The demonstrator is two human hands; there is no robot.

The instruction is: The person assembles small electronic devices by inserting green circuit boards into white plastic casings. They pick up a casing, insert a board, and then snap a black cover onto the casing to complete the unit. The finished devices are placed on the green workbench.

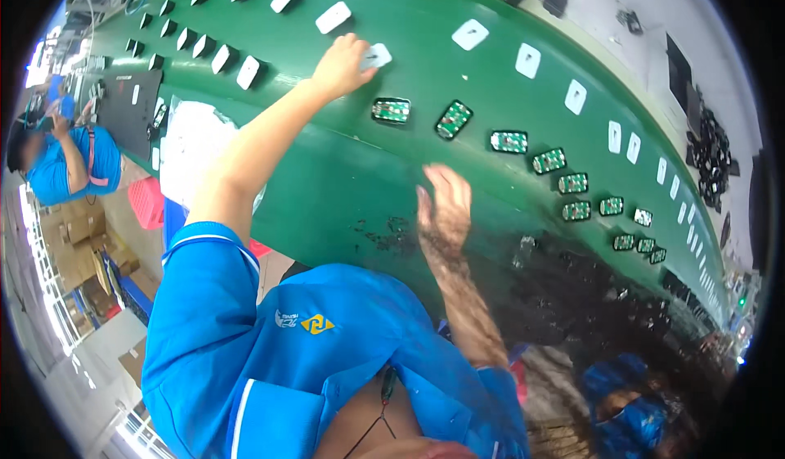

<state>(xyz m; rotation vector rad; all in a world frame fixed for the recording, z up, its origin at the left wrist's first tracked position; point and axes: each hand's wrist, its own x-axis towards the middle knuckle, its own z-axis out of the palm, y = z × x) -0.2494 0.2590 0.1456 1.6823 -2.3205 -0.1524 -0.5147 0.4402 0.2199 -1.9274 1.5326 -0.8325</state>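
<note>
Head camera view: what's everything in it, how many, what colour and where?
Circuit boards in cases: about eleven, green and black, centre to right
White plates: many, white, most curving down the right
White-topped blocks: about fourteen, black and white, upper left
Work surface: one, green, across the middle
Crumpled sheeting: one patch, white, left
Mat: one, black, far left
Loose parts: uncountable, black, far right
Stool-like item: one, pinkish red, left
Cardboard boxes: several, brown, lower left
Co-workers: two, blue clothing, far left and lower right
Wearer's shirt: one, blue, bottom
Left hand: one, bare, upper centre, touching a white plate
Right hand: one, bare, centre, open
</note>
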